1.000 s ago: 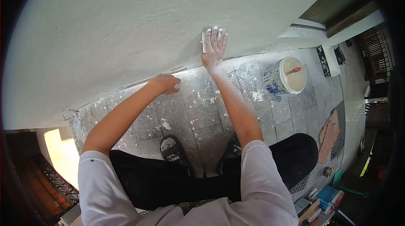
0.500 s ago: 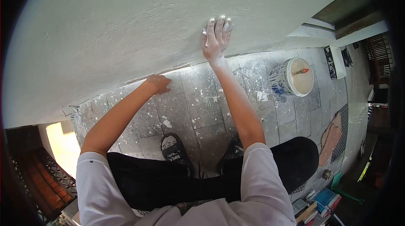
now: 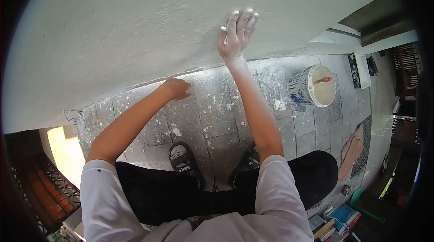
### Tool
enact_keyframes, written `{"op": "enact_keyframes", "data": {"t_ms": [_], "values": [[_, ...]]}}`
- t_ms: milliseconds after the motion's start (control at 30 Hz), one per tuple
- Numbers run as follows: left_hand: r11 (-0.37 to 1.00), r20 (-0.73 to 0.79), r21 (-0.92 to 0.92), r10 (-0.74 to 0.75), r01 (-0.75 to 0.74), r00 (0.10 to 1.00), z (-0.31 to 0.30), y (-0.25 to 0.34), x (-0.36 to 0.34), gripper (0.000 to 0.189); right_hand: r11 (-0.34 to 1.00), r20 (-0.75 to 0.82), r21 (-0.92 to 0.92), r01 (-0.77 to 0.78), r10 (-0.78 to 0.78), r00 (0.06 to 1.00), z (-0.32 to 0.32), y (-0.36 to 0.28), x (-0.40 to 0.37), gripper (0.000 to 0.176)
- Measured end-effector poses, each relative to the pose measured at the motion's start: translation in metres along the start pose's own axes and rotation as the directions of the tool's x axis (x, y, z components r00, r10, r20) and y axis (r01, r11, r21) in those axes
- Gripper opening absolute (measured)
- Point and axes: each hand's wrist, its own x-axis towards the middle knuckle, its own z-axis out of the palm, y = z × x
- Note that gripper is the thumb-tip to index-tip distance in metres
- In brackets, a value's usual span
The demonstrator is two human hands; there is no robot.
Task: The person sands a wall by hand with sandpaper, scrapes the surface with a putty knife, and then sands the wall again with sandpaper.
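Observation:
White powder coats my right hand (image 3: 236, 36), which presses against the pale, rough-plastered wall (image 3: 135, 29) with its fingers stretched. Under the palm is a thin piece of what looks like sandpaper (image 3: 256, 21); only a grey edge shows beside the fingers and a pale sliver by the thumb, and the rest is hidden. My left hand (image 3: 177, 89) hangs near the foot of the wall, above the floor tiles, its fingers loosely bent with nothing visible in them.
White spots cover the grey tiled floor (image 3: 217, 124). On the right stands a bucket (image 3: 296, 86) of pale material with a red-handled tool (image 3: 322, 80) in it. Beyond lie a white tray (image 3: 362, 71) and a torn brown sheet (image 3: 351, 154). My sandalled feet (image 3: 183, 158) are below.
My right hand has slid a little up and to the right along the wall. My left hand has shifted slightly right, and the whole view has moved a little.

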Motion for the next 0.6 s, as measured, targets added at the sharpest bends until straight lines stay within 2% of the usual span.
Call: {"op": "enact_keyframes", "data": {"t_ms": [67, 233, 300, 367, 400, 433, 500, 600], "values": [[0.999, -0.021, -0.035, 0.011, -0.011, 1.000, -0.001, -0.002, 0.000, 0.041, 0.998, -0.073, 0.048, 0.027, -0.023, 0.997, -0.013, -0.004, 0.074, 0.053], [0.999, 0.056, -0.033, -0.015, 0.016, 0.998, 0.008, -0.007, 0.003, 0.042, 0.996, -0.138, -0.013, -0.084, 0.081, 0.987, -0.024, -0.016, 0.128, 0.059], [0.999, 0.111, -0.014, -0.034, 0.035, 0.993, 0.008, -0.010, 0.004, 0.045, 0.991, -0.145, 0.061, -0.120, 0.127, 0.981, -0.001, -0.015, 0.065, 0.056], [0.998, 0.108, -0.018, -0.065, 0.068, 0.992, 0.003, -0.009, 0.000, 0.045, 0.988, -0.012, -0.015, -0.153, 0.153, 0.988, 0.009, -0.017, -0.024, 0.058], [0.996, 0.107, -0.018, -0.081, 0.084, 0.991, -0.001, -0.010, -0.001, 0.045, 0.986, 0.131, -0.027, -0.164, 0.166, 0.977, 0.002, -0.021, -0.068, 0.060], [0.997, 0.082, -0.019, -0.079, 0.081, 0.994, -0.005, -0.010, -0.002, 0.045, 0.952, 0.384, -0.066, -0.299, 0.301, 0.873, -0.017, -0.032, -0.106, 0.061], [0.997, 0.041, -0.019, -0.071, 0.071, 0.997, -0.013, -0.007, -0.006, 0.045, 0.898, 0.596, -0.132, -0.420, 0.411, 0.690, -0.051, -0.057, -0.160, 0.058], [0.997, 0.013, -0.043, -0.059, 0.060, 0.998, -0.024, 0.002, -0.008, 0.046, 0.923, 0.747, -0.086, -0.376, 0.309, 0.589, -0.089, -0.080, -0.189, 0.052]]}}
